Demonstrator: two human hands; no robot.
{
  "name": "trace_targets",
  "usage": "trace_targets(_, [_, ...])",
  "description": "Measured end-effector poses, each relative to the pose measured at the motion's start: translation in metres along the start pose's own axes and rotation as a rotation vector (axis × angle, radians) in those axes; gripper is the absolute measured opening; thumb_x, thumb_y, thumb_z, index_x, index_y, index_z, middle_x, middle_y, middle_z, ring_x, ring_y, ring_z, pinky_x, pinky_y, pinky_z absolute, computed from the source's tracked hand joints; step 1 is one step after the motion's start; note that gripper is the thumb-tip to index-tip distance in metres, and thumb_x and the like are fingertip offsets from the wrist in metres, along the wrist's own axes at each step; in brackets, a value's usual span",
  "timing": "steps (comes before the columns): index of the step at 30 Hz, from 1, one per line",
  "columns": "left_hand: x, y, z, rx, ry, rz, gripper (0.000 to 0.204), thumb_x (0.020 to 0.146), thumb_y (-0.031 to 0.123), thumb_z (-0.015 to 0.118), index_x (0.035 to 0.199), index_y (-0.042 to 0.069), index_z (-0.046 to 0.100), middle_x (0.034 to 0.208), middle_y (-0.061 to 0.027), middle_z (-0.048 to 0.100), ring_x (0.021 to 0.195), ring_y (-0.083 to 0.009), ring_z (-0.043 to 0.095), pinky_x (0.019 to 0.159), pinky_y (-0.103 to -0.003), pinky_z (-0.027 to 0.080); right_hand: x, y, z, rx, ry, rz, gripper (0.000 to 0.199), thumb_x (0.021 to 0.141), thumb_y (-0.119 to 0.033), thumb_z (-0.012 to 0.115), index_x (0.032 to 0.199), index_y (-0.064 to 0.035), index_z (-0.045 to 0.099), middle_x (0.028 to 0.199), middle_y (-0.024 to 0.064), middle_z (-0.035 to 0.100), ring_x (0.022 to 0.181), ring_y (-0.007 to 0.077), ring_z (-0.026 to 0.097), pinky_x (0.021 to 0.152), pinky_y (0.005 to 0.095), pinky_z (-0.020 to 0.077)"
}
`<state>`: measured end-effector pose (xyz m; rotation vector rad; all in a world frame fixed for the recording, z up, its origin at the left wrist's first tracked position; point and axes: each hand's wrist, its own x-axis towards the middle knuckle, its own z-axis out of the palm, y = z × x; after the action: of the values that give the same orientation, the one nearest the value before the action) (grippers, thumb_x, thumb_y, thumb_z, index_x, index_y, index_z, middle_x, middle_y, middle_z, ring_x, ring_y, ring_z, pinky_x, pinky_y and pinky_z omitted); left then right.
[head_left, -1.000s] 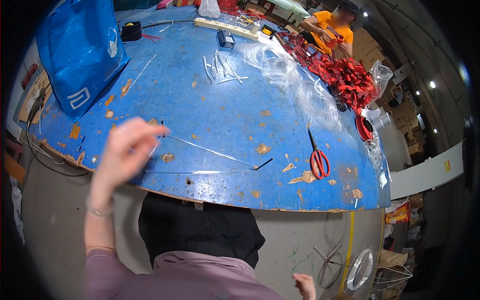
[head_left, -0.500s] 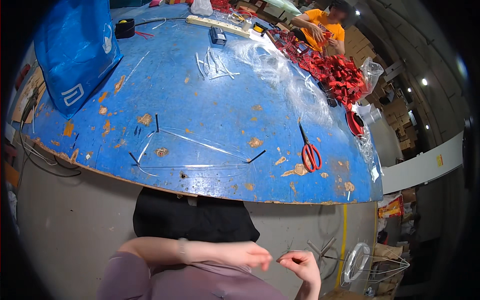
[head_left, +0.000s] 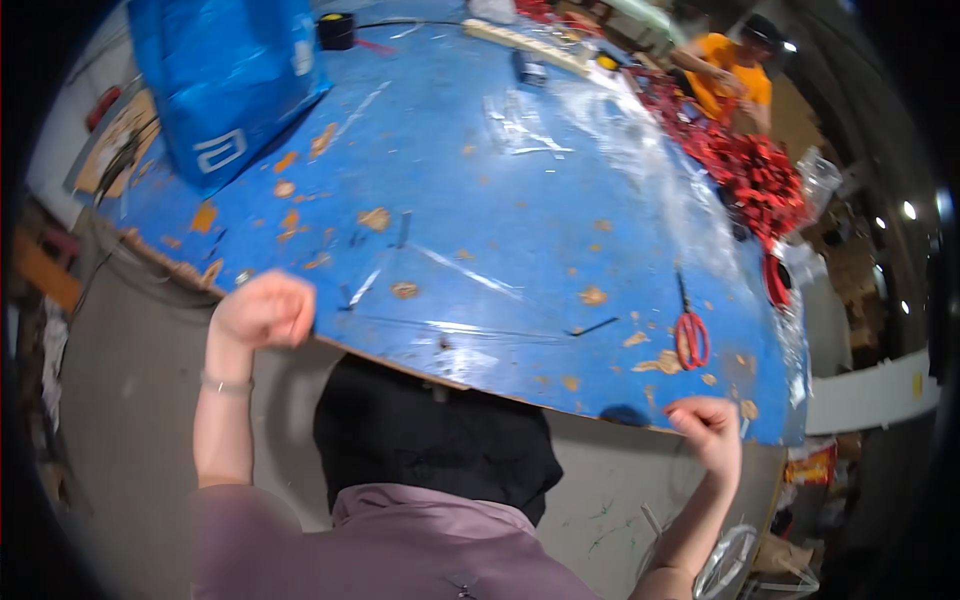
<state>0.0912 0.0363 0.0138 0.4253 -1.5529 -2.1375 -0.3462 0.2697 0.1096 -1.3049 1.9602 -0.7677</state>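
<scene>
L hand (head_left: 264, 310) is seen curled into a loose fist at the near edge of the blue table (head_left: 520, 230), approx 9 o'clock in the view; R hand (head_left: 712, 430) is likewise closed, at approx 4 o'clock, just at the table's near rim. Whether anything is pinched in either fist can't be told, fingers being folded inward and slightly blurred. A thin clear strip (head_left: 470, 328), prob. tape or a plastic tie, is laid along the tabletop betw. the two hands, a bit inboard of the edge; whether its ends reach the fists isn't clear.

Red-handled scissors (head_left: 690, 335) lie at approx 12 o'clock of the R hand, near but apart. A blue bag (head_left: 225, 85) sits at 11 o'clock, a pile of red parts (head_left: 745, 165) at 1 o'clock, w/ a person in an orange top (head_left: 735, 80) beyond it.

If the strip is being stretched, it's judged best done w/ even pull from both sides, kept low and parallel to the edge, so it's not twisted or snagged on the tape scraps (head_left: 375, 218) stuck about the surface. Grip should be kept firm but not jerked; a thin strip would likely slip or curl.
</scene>
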Motion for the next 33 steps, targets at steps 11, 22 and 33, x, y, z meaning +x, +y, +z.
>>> trace_targets(11, [0.087, 0.006, -0.044, -0.221, 0.384, -0.066, 0.025, 0.089, 0.026, 0.043, 0.077, 0.005, 0.049, 0.049, 0.0065, 0.026, 0.041, -0.003, 0.025, 0.036, -0.018, 0.02, 0.152, 0.016, 0.003, -0.115, 0.221, -0.183, 0.022, 0.081, -0.018, 0.058, 0.075, 0.0025, 0.063, 0.057, -0.0039, 0.049, 0.053, 0.0016, 0.037, 0.045, 0.0203, 0.0267])
trace_targets(22, [0.117, -0.016, -0.025, 1.661, 0.132, 0.299, 0.018, 0.082, 0.021, 0.053, 0.095, 0.013, 0.062, 0.07, -0.0053, 0.047, 0.068, -0.0176, 0.053, 0.055, -0.03, 0.042, 0.072, 0.11, -0.032, -0.435, 0.386, 0.122, 0.03, 0.078, -0.019, 0.059, 0.062, 0.0051, 0.052, 0.049, -0.001, 0.039, 0.051, 0.0041, 0.033, 0.043, 0.0242, 0.026])
trace_targets(33, [0.082, 0.024, 0.088, 0.876, 0.31, 0.52, 0.022, 0.075, 0.001, 0.054, 0.095, 0.004, 0.061, 0.069, -0.007, 0.054, 0.058, -0.0148, 0.05, 0.055, -0.023, 0.04, -0.17, 0.172, 0.037, 0.099, 0.282, 0.786, 0.023, 0.078, -0.021, 0.062, 0.061, -0.0046, 0.062, 0.045, -0.0064, 0.039, 0.04, 0.0028, 0.03, 0.038, 0.0211, 0.0185])
